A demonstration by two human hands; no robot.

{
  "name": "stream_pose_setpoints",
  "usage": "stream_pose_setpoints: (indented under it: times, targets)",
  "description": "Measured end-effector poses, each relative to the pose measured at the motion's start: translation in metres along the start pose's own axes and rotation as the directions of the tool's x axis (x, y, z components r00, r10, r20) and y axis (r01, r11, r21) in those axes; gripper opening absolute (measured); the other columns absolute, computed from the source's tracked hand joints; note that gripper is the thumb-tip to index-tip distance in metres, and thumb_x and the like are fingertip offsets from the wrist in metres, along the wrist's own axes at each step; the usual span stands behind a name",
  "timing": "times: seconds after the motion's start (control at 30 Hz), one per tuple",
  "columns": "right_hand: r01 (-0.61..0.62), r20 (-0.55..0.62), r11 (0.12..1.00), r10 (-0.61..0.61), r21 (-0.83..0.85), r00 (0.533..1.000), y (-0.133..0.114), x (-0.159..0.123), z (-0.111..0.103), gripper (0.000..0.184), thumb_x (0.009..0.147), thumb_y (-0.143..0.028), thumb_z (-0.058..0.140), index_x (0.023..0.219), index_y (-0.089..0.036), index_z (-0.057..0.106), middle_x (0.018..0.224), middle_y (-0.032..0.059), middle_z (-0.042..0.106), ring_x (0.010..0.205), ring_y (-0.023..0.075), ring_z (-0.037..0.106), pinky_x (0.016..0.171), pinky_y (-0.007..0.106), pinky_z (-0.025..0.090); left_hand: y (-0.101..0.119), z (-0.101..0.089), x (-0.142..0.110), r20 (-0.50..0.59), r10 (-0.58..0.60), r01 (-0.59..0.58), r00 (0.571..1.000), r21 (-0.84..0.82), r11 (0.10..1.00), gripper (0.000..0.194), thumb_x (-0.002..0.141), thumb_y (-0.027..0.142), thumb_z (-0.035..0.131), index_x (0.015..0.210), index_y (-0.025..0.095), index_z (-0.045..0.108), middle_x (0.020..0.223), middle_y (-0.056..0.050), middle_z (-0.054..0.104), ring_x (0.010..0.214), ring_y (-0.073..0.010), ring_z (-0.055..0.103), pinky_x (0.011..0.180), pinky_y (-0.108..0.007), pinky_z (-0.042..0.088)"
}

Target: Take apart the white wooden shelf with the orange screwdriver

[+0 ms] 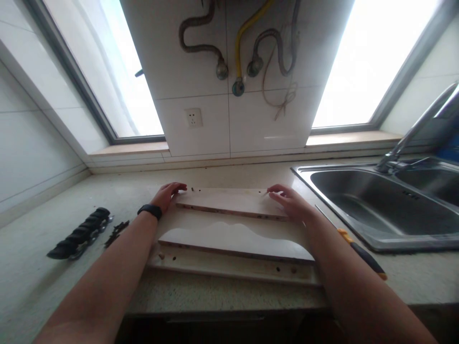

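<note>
Several pale wooden boards lie stacked on the countertop in front of me. My left hand [168, 193] rests on the left end of the far board [229, 201], fingers laid flat along its edge; a black band sits on that wrist. My right hand [291, 200] lies on the same board's right end, fingers stretched out. A closer board with a wavy edge [236, 241] lies on a wider base board [229, 270] with small holes and a dowel peg at its left end.
A black ribbed tool handle [79, 233] and a small heap of dark screws [116, 232] lie at the left. A screwdriver with an orange-and-black handle [360, 252] lies by the steel sink [376, 205] and tap [416, 129] at the right. Hoses hang on the tiled wall.
</note>
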State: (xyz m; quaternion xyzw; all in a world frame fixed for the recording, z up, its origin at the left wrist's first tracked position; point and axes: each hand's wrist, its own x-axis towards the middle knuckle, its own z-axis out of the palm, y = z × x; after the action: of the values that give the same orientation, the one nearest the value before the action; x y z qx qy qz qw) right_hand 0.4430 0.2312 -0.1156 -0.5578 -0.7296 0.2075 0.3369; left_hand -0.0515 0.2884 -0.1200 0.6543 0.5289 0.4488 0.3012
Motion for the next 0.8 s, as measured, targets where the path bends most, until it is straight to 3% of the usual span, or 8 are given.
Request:
stream_pose_setpoints:
  times: [0.07, 0.17, 0.23, 0.4, 0.57, 0.63, 0.7, 0.8]
  targets:
    - [0.02, -0.008, 1.0, -0.02, -0.024, 1.0, 0.004, 0.0, 0.005, 0.037, 0.094, -0.053, 0.057, 0.121, -0.03, 0.069, 0.127, 0.0048, 0.069, 0.119, 0.0245, 0.062, 0.104, 0.039, 0.048, 0.011, -0.005, -0.012, -0.035, -0.006, 0.005, 0.999, -0.022, 1.0, 0.043, 0.089, 0.051, 0.05, 0.098, 0.018, 0.076, 0.112, -0.016, 0.079, 0.11, -0.0283, 0.072, 0.095, -0.043, 0.053]
    - [0.023, -0.039, 0.998, -0.025, -0.054, 0.999, 0.011, 0.002, 0.009, 0.038, 0.097, -0.054, 0.052, 0.119, -0.028, 0.069, 0.124, 0.0069, 0.069, 0.118, 0.0259, 0.063, 0.106, 0.042, 0.048, 0.032, -0.022, -0.042, -0.105, -0.002, -0.001, 0.994, -0.033, 0.999, 0.041, 0.091, 0.052, 0.053, 0.099, 0.019, 0.076, 0.109, -0.013, 0.079, 0.109, -0.029, 0.071, 0.094, -0.043, 0.052]
    - [0.008, -0.104, 0.997, -0.015, -0.071, 0.995, 0.017, 0.004, 0.011, 0.041, 0.098, -0.054, 0.049, 0.118, -0.024, 0.068, 0.124, 0.0099, 0.067, 0.118, 0.0269, 0.062, 0.107, 0.043, 0.048, 0.045, -0.04, -0.07, -0.164, 0.007, -0.009, 0.986, -0.013, 1.0, 0.04, 0.093, 0.053, 0.053, 0.098, 0.021, 0.075, 0.109, -0.011, 0.079, 0.109, -0.0288, 0.07, 0.094, -0.042, 0.05]
    - [-0.046, -0.204, 0.993, 0.022, -0.112, 0.979, 0.03, 0.01, 0.013, 0.064, 0.091, -0.041, 0.056, 0.151, -0.019, 0.047, 0.155, 0.0178, 0.043, 0.139, 0.0333, 0.048, 0.117, 0.049, 0.038, 0.058, -0.09, -0.156, -0.282, -0.003, 0.059, 0.959, 0.191, 0.98, 0.036, 0.095, 0.054, 0.05, 0.092, 0.03, 0.076, 0.1, -0.004, 0.078, 0.101, -0.0302, 0.069, 0.091, -0.043, 0.051]
    - [-0.071, -0.064, 0.985, 0.061, -0.154, 0.996, 0.04, 0.014, 0.016, 0.061, 0.085, -0.024, 0.053, 0.146, -0.017, 0.057, 0.139, 0.0162, 0.063, 0.127, 0.0328, 0.06, 0.112, 0.049, 0.045, 0.042, -0.113, -0.235, -0.331, 0.05, 0.093, 0.942, 0.403, 0.911, 0.031, 0.094, 0.053, 0.05, 0.089, 0.033, 0.074, 0.093, -0.006, 0.076, 0.097, -0.0342, 0.069, 0.092, -0.05, 0.052]
    - [-0.067, -0.049, 0.983, 0.06, -0.173, 0.997, 0.043, 0.015, 0.017, 0.059, 0.083, -0.021, 0.051, 0.141, -0.016, 0.062, 0.14, 0.0145, 0.063, 0.129, 0.0306, 0.06, 0.114, 0.045, 0.043, 0.039, -0.111, -0.259, -0.232, 0.107, 0.026, 0.967, 0.508, 0.861, 0.028, 0.095, 0.05, 0.05, 0.09, 0.036, 0.074, 0.094, -0.006, 0.075, 0.098, -0.0345, 0.068, 0.092, -0.051, 0.051]
    - [-0.068, -0.053, 0.978, 0.059, -0.196, 0.997, 0.045, 0.013, 0.018, 0.058, 0.082, -0.02, 0.051, 0.138, -0.017, 0.064, 0.144, 0.0128, 0.061, 0.131, 0.0296, 0.058, 0.115, 0.044, 0.041, 0.041, -0.104, -0.277, -0.037, 0.14, -0.091, 0.989, 0.596, 0.798, 0.024, 0.095, 0.045, 0.054, 0.096, 0.037, 0.076, 0.1, -0.006, 0.076, 0.102, -0.0343, 0.067, 0.095, -0.052, 0.05]
    - [-0.104, -0.08, 0.966, 0.087, -0.238, 0.993, 0.045, 0.005, 0.018, 0.058, 0.082, -0.023, 0.052, 0.139, -0.02, 0.065, 0.147, 0.0114, 0.059, 0.13, 0.031, 0.059, 0.113, 0.044, 0.043, 0.053, -0.085, -0.291, 0.213, 0.154, -0.256, 0.965, 0.632, 0.732, 0.028, 0.095, 0.04, 0.059, 0.119, 0.039, 0.074, 0.119, -0.007, 0.075, 0.112, -0.033, 0.066, 0.099, -0.051, 0.05]
